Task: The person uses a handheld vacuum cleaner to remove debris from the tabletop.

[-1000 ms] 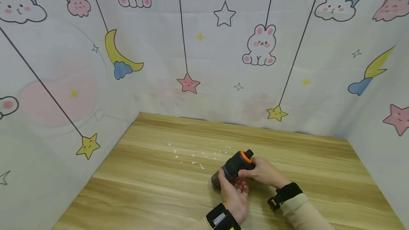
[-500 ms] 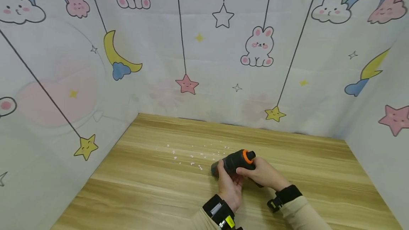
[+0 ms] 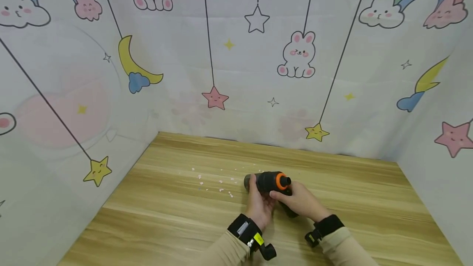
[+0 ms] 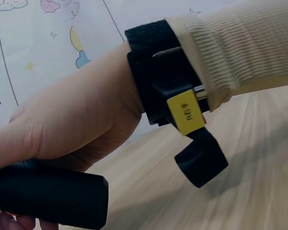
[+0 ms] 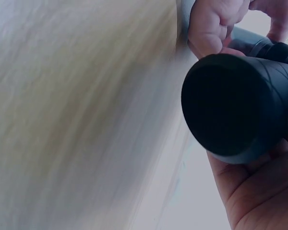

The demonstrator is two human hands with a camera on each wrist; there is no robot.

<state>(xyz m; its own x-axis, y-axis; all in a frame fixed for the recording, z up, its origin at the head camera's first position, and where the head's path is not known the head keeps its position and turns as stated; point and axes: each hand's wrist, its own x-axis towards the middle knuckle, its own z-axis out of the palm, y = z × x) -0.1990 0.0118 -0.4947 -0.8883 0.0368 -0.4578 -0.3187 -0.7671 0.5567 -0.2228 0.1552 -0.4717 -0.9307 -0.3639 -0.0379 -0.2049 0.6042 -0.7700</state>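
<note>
Pistol-shaped tool (image 3: 271, 181) is being held just right of the white flecks (image 3: 221, 182), left hand (image 3: 259, 207) gripping its barrel (image 3: 264, 183) and right hand (image 3: 304, 202) grasping its handle (image 3: 288, 209), probably sharing the weight and steadying it, though the view is not clearly showing whether it is touching the bench (image 3: 173, 212).

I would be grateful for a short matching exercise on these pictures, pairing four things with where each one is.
Things:
1. Black tool
2. Orange ring
3. White specks
4. Wrist straps

Places:
A. Scattered on the table
B. Worn on both arms, by the sleeve cuffs
C. Held by the left hand and right hand
D. Around the base of the nozzle

Pairs: 1-C, 2-D, 3-A, 4-B
</note>
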